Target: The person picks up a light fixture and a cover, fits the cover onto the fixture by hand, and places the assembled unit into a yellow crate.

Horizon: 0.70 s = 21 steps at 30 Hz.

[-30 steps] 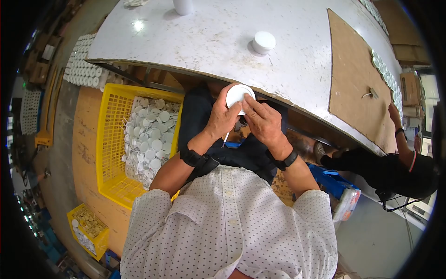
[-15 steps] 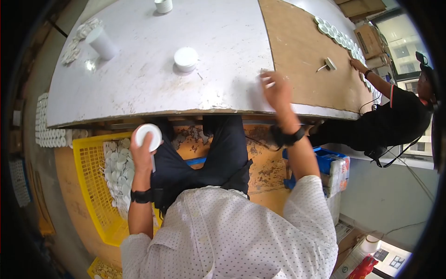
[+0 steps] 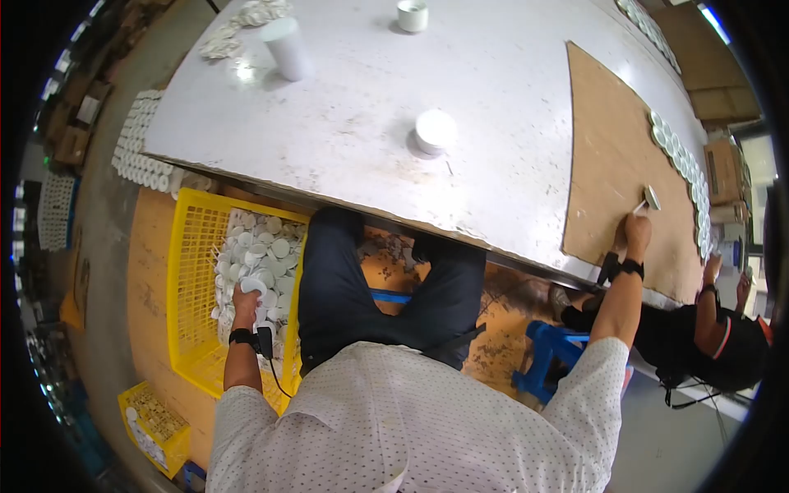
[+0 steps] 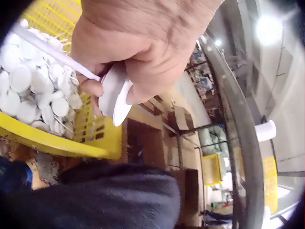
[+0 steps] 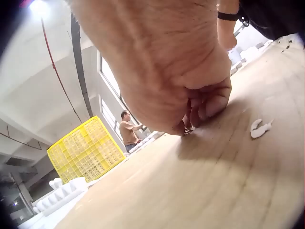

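Observation:
My left hand [image 3: 245,306] is low over a yellow crate [image 3: 177,287], gripping a white round disc [image 4: 122,105] with a thin white stick [image 4: 55,53]. The left wrist view shows its thumb and fingers around the disc's edge. A pile of similar white discs [image 3: 275,246] lies in the crate. My right hand [image 3: 638,237] reaches over a brown sheet [image 3: 604,164] on the table, fingers curled, pinching the stick of another stemmed disc [image 3: 652,197]. In the right wrist view its fingertips are close over the board, the stick mostly hidden by the hand.
On the white table [image 3: 353,99] stand a white lidded tub [image 3: 435,131], a tall white cup [image 3: 285,49] and a small cup [image 3: 412,16]. Rows of round pieces [image 3: 682,164] line the sheet's far side. Another person [image 3: 707,337] stands at the right, beside a blue stool [image 3: 551,353].
Both hands were together on the disc; they have parted. The left hand moved down and left to the crate with it; the right reached out right to the stemmed disc on the sheet.

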Tool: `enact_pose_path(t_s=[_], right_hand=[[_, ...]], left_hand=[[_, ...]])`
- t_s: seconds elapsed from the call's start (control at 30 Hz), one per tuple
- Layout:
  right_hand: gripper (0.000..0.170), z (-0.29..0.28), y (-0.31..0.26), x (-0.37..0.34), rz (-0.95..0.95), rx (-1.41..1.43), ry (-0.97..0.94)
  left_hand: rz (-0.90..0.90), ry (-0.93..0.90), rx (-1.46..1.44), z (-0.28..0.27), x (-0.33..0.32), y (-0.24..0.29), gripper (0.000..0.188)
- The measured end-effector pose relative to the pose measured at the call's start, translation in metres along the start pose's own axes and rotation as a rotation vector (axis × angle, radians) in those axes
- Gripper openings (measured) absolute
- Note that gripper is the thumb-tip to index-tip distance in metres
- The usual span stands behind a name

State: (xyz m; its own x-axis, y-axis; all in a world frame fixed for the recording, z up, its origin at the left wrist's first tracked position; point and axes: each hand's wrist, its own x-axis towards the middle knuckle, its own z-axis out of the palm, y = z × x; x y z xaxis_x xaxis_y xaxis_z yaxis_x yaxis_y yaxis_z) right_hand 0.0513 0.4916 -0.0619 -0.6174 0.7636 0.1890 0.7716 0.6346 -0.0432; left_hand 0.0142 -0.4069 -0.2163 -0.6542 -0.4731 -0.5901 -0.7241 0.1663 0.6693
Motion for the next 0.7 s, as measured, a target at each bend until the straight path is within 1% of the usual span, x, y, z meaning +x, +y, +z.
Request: enact_pose_path(t_s=[0.03,0.07,0.13,0.17,0.23,0.3,0.37,0.4,0.43,0.47,0.5,0.53,0.57,0.6,0.63,0.67,0.7], right_hand=[[0.036,-0.002,-0.004,-0.006,-0.018,-0.017,0.041],[0.036,-0.004,-0.005,-0.015,-0.024,-0.012,0.048],[0.033,-0.024,-0.030,-0.046,0.065,0.381,-0.007],[0.033,-0.022,-0.033,-0.056,0.068,0.370,0.000],[0.024,-0.010,-0.031,-0.079,0.037,0.836,-0.093],[0.016,-0.049,-0.074,-0.125,0.187,1.193,-0.369],[0.013,-0.057,-0.093,-0.158,0.201,1.252,-0.418],[0.014,-0.064,-0.105,-0.176,0.281,1.324,-0.461],[0.014,-0.071,-0.118,-0.192,0.360,1.397,-0.506],[0.014,-0.077,-0.127,-0.208,0.352,1.412,-0.548],[0.015,-0.080,-0.135,-0.222,0.339,1.430,-0.594],[0.014,-0.081,-0.141,-0.234,0.305,1.405,-0.674],[0.015,-0.080,-0.147,-0.247,0.293,1.454,-0.700],[0.016,-0.076,-0.151,-0.259,0.271,1.457,-0.737],[0.017,-0.071,-0.156,-0.269,0.247,1.461,-0.775],[0.017,-0.066,-0.161,-0.280,0.236,1.453,-0.797],[0.017,-0.063,-0.168,-0.290,0.224,1.443,-0.820]], left_hand=[[-0.040,0.067,-0.023,-0.003,0.001,-0.009,0.055],[-0.054,0.079,-0.035,-0.008,0.004,-0.018,0.057],[-0.071,0.079,-0.051,-0.020,0.010,-0.032,0.058],[-0.098,0.078,-0.073,-0.025,0.011,-0.038,0.058],[-0.129,0.055,-0.085,-0.033,0.011,-0.050,0.058],[-0.128,0.196,-0.176,-0.041,0.013,-0.060,0.054],[-0.150,0.175,-0.106,-0.050,0.018,-0.066,0.052],[-0.169,0.179,-0.054,-0.054,0.023,-0.071,0.050],[-0.173,0.161,-0.046,-0.058,0.041,-0.087,0.050],[-0.033,0.198,0.183,-0.060,0.069,-0.114,0.048],[0.110,0.238,0.406,-0.060,0.082,-0.131,0.047],[0.063,0.158,0.342,-0.050,0.085,-0.124,0.049],[0.186,0.115,0.298,-0.042,0.133,-0.160,0.044],[0.170,-0.011,-0.039,-0.012,0.087,-0.111,0.030],[0.099,-0.083,-0.258,0.018,0.032,-0.047,0.029],[0.191,-0.288,-0.265,0.031,0.050,-0.048,0.032],[0.185,-0.277,-0.267,0.024,0.047,-0.052,0.032]])
